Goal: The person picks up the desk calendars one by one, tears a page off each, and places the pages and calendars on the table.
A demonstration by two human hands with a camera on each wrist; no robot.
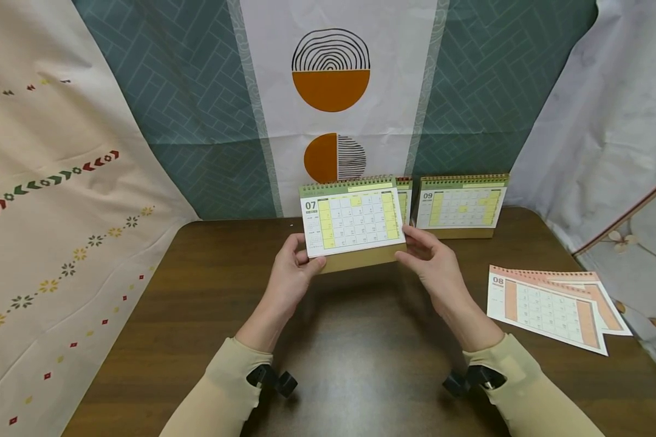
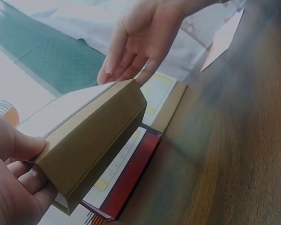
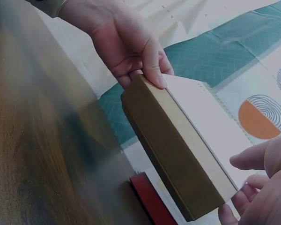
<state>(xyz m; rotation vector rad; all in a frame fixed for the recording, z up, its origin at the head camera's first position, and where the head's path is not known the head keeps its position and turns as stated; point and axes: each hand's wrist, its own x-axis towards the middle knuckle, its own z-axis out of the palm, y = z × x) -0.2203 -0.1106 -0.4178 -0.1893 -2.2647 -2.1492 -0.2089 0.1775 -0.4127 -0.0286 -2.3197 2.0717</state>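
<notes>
A green-topped desk calendar point(image 1: 355, 218) showing 07 is held up, tilted, between both hands, its tan base point(image 2: 93, 136) below the page. My left hand point(image 1: 291, 267) pinches its lower left corner, thumb point(image 3: 154, 77) on the front and fingers curled behind. At the right end, my right hand point(image 1: 434, 267) has loosely extended fingers right at the side edge, with the thumb point(image 3: 253, 158) over the front. Behind the held calendar stands another desk calendar with a red base point(image 2: 136, 171), mostly hidden in the head view.
A desk calendar showing 09 point(image 1: 461, 203) stands at the back right of the brown table point(image 1: 197, 340). Loose pink-topped calendar sheets point(image 1: 546, 309), the upper one showing 08, overlap near the right edge. Patterned cloth point(image 1: 197, 79) hangs behind the table.
</notes>
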